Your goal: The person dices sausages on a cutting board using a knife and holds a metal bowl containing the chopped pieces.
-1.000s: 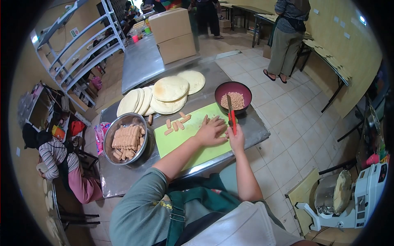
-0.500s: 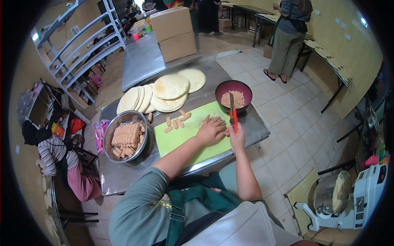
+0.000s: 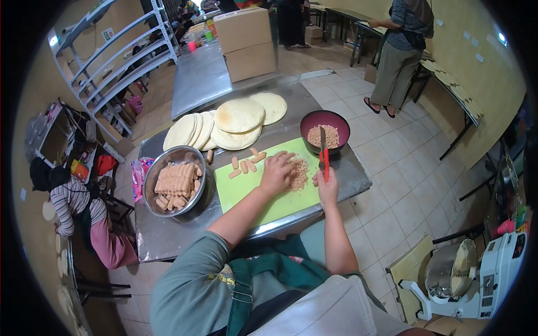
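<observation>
My left hand (image 3: 278,172) rests on the green cutting board (image 3: 246,201), fingers apart, at the left edge of a pile of chopped pinkish-brown bits (image 3: 298,176). My right hand (image 3: 327,185) is wrapped round the red handle of a knife (image 3: 325,159), its blade pointing up and away over the edge of a dark red bowl (image 3: 344,131) with similar bits inside. Several short sausage-like pieces (image 3: 245,166) lie at the board's far left. A steel bowl (image 3: 207,193) left of the board holds many more pieces. Pale flat rounds (image 3: 240,116) overlap behind the board.
Cardboard boxes (image 3: 246,45) stand on a farther metal table (image 3: 196,84). A person (image 3: 400,50) stands at the back right, and another (image 3: 84,213) is at the left. A white mixer (image 3: 499,274) is at the lower right, metal shelving (image 3: 120,81) at the upper left.
My left hand has moved left off the chopped bits, which now show as a pile. My right hand still holds the knife upright. The whole view has shifted slightly.
</observation>
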`<state>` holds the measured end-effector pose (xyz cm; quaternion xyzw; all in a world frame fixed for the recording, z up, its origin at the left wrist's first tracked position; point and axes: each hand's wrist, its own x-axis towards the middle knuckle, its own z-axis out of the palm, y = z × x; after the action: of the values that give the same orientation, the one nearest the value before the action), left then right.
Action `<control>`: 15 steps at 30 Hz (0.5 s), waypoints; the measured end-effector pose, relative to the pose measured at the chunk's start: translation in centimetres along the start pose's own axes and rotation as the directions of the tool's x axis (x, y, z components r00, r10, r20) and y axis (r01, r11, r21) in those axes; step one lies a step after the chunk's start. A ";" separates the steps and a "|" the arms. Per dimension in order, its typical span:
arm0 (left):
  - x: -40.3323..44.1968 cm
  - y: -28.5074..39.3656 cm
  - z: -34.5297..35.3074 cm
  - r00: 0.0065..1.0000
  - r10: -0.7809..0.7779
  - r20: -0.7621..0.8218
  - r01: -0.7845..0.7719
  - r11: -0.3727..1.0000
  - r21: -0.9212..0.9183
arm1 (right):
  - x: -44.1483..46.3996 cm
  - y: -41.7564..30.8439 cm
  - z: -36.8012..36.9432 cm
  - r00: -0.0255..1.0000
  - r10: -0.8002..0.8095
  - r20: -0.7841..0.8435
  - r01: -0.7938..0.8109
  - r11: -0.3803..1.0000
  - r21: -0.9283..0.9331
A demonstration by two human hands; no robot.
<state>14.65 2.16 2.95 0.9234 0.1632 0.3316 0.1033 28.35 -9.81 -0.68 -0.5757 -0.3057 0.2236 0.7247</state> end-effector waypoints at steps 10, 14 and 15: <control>-4.3 -7.7 -1.9 0.786 -0.612 0.082 0.560 0.763 0.323 | 0.1 0.3 0.0 0.999 -0.031 -0.005 0.031 0.998 -0.046; -5.0 -8.0 -1.9 0.833 -0.552 0.041 0.531 0.818 0.223 | 0.0 0.8 0.0 1.000 -0.023 -0.019 0.023 1.000 -0.016; -5.0 -7.8 -2.0 0.839 -0.543 0.022 0.525 0.820 0.228 | -0.1 0.7 0.0 1.000 -0.025 -0.018 0.025 1.000 -0.019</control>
<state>7.87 7.71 -0.75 0.8597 0.4452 0.2299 0.0995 28.31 -9.72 -1.38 -0.5806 -0.3083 0.2065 0.7247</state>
